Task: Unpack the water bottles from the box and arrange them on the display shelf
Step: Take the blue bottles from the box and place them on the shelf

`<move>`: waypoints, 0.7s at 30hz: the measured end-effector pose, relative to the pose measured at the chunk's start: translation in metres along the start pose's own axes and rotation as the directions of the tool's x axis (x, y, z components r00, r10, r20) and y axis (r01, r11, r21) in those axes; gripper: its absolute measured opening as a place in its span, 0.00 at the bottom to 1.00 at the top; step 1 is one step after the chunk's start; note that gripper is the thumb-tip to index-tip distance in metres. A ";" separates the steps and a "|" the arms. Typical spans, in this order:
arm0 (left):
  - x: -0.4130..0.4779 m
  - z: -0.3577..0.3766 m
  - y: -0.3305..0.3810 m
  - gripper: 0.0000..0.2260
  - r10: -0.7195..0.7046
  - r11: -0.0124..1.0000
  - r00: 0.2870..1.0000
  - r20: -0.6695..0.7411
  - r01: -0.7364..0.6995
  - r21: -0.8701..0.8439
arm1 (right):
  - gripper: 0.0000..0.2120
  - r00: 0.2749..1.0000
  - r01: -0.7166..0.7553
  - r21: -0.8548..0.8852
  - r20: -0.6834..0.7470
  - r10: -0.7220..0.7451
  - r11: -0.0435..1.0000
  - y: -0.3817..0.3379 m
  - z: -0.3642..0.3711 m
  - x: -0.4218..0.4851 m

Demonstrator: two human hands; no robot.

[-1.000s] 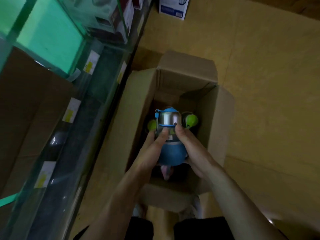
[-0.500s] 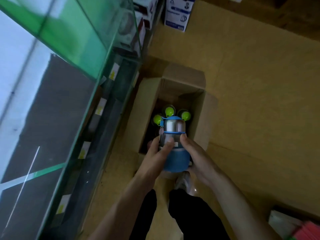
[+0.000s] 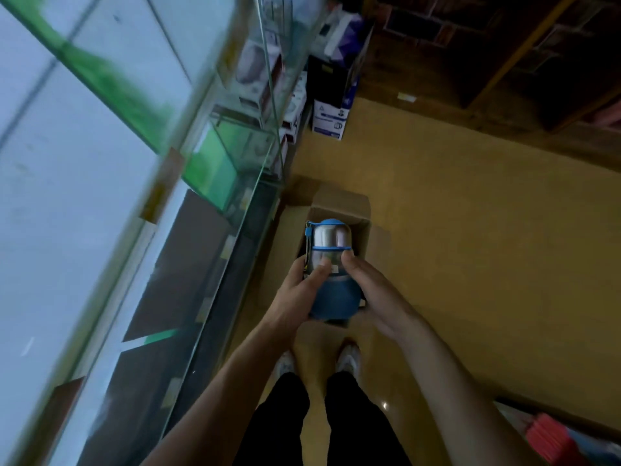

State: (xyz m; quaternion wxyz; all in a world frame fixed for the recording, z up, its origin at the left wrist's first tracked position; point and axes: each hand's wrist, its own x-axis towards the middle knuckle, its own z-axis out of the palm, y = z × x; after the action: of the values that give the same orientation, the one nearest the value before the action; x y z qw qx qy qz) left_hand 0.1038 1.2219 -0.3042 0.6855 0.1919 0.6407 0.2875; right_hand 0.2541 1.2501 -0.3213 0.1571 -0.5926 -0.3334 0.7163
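A glossy yellow-brown floor (image 3: 470, 247) stretches ahead of me, catching one small glint of light (image 3: 384, 405) close beside me. On my left rises a glass display shelf (image 3: 232, 183), its green-edged panes blurred, with yellowish labels (image 3: 153, 200) along the front edges. At its far end, boxed appliances (image 3: 255, 79) sit behind the glass, and a white-and-blue carton (image 3: 331, 117) stands on the floor. Dark wooden shelving (image 3: 504, 45) lines the far side of the dim room.

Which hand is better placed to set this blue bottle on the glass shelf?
Probably the left hand: it grips the blue bottle on the side facing the glass shelf; the right hand holds the far side.
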 end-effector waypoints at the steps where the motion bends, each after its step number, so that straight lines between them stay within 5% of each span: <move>1: -0.009 0.000 0.007 0.18 0.017 1.000 1.000 -0.007 -0.017 0.012 | 0.23 1.000 0.017 -0.001 -0.002 -0.017 1.000 -0.009 0.003 -0.010; 21: -0.156 -0.022 0.105 0.09 0.375 0.927 0.927 0.018 -0.375 -0.025 | 0.24 0.940 0.339 -0.067 -0.025 -0.341 0.939 -0.119 0.059 -0.149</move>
State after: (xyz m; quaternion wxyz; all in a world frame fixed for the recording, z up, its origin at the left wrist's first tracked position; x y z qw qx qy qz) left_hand 0.0640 1.1994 -0.1206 0.6272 0.3070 0.5814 0.4176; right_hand 0.2142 1.2270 -0.1276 0.2661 -0.5435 -0.4497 0.6569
